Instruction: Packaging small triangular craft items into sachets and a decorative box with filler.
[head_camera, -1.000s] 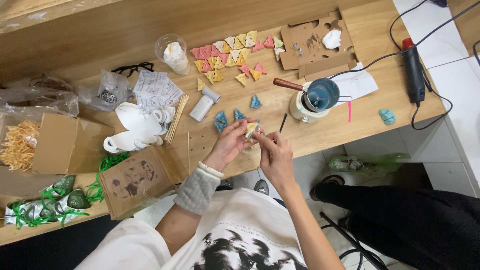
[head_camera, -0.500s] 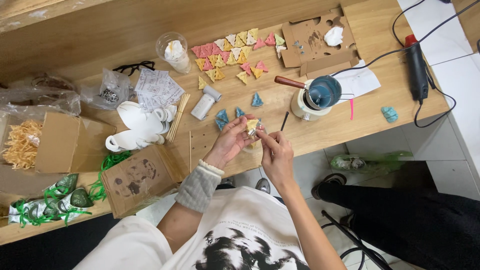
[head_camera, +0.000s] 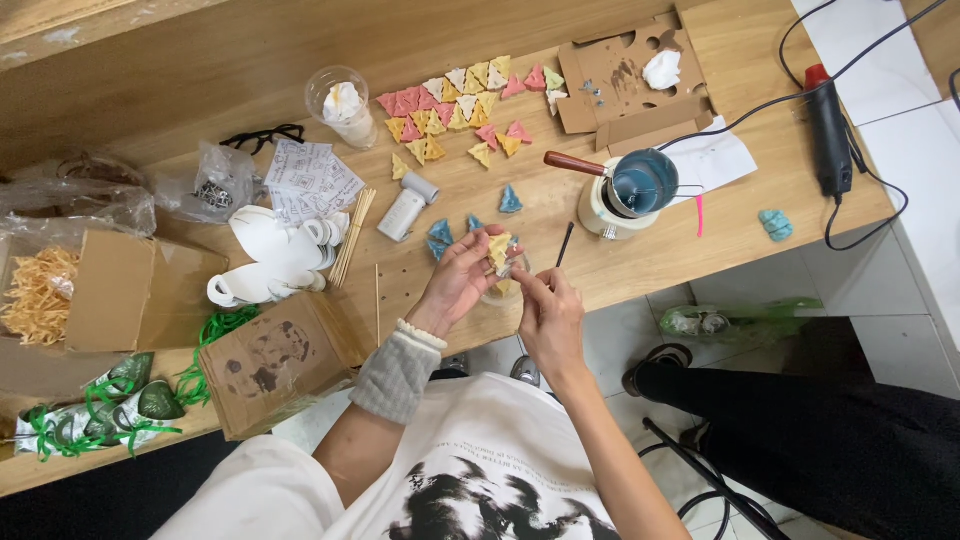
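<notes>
Yellow triangle piece (head_camera: 498, 248) pinched in left hand (head_camera: 455, 285) fingertips, held above the table edge (head_camera: 640, 275), point roughly up. Right hand (head_camera: 548, 318) just beside it, lower right, fingers closed on something thin, maybe a small tool, tip touching the piece; too small to tell. Left hand nearer. Blue triangles (head_camera: 440, 233) lie just beyond, blue pot (head_camera: 642, 184) to the right, coloured triangles (head_camera: 460, 105) farther back.

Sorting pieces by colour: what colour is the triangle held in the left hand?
Pale yellow triangle, head view.
</notes>
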